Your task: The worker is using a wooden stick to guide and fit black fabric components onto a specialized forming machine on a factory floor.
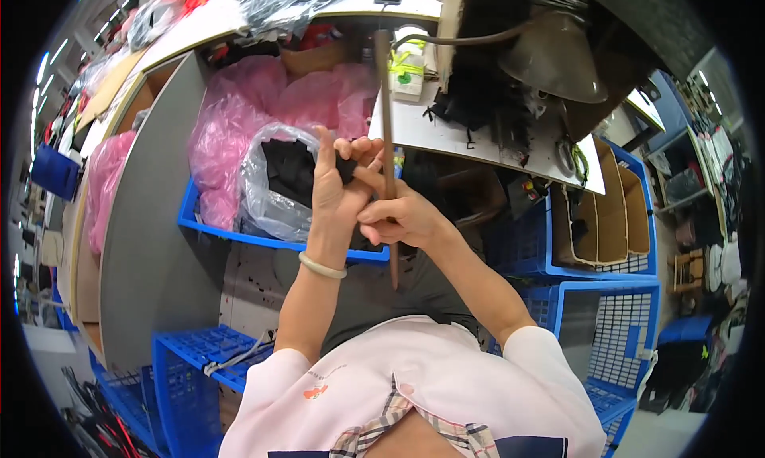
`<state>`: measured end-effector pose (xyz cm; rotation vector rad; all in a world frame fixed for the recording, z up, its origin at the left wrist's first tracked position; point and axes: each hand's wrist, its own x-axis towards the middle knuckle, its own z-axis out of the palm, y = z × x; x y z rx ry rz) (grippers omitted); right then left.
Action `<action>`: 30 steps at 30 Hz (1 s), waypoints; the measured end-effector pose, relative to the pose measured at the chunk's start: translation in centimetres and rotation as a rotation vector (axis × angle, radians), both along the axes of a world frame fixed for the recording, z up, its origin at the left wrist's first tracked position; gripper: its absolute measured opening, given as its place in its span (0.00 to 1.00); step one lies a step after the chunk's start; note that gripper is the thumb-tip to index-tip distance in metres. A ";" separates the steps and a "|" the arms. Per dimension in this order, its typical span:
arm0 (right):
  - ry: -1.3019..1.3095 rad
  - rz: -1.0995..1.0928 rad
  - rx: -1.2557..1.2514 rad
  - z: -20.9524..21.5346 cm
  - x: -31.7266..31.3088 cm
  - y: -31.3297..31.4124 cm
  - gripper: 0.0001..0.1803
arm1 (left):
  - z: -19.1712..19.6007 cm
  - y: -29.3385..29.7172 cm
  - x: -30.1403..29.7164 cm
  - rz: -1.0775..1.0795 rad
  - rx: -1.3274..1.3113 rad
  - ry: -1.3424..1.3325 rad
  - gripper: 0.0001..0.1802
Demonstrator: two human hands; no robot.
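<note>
Head view: the left hand (339, 183) is raised with fingers half spread, its grip pinching a small piece of black fabric (347, 168) between thumb and fingertips. The right hand (398, 217), touching the left, has its grip pressed together around a long brown stick (388, 139), which stands nearly upright, its top well above the hands and its lower end below the right wrist. A pale bangle (322, 265) sits on the left wrist.

By my judgement the step in hand is working the black piece with the stick, perhaps pushing it into or through the fabric. The next move calls for a steady pinch on the cloth while the stick is guided along its length.

Just beyond the grips lies a white surface (470, 139) strewn with black scraps, a lamp shade (554, 55) above it. To the left of the hands, a clear bag of black pieces (275, 179) and pink plastic bags (239, 115) fill a blue crate (239, 235). To the right, blue crates hold cardboard boxes (606, 211). The room looks like a crowded workshop, with more bags on a far counter.
</note>
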<state>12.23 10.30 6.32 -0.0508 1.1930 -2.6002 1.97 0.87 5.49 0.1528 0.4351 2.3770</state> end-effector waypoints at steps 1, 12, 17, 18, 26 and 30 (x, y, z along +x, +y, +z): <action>-0.007 0.018 -0.002 0.4 0.2 -0.2 0.28 | 0.6 -0.1 0.2 0.008 -0.014 -0.122 0.27; 0.424 -0.578 1.533 -3.6 -2.0 -1.9 0.15 | 0.1 -0.1 0.4 0.000 -0.218 0.077 0.21; 0.385 -0.430 1.513 -1.8 0.1 -2.5 0.19 | -0.3 -1.0 -1.1 -0.018 -0.141 -0.299 0.23; 0.360 -0.405 1.519 -2.0 0.6 -2.9 0.20 | -0.7 -1.3 -1.0 -0.015 -0.142 -0.303 0.23; 0.311 -0.448 1.626 -6.4 -3.1 -2.9 0.18 | -2.9 -0.9 0.0 -0.054 -0.332 0.071 0.24; 0.232 -0.126 1.091 -0.4 -0.4 -1.9 0.36 | -3.1 -3.3 -3.9 -0.002 -0.135 -0.340 0.24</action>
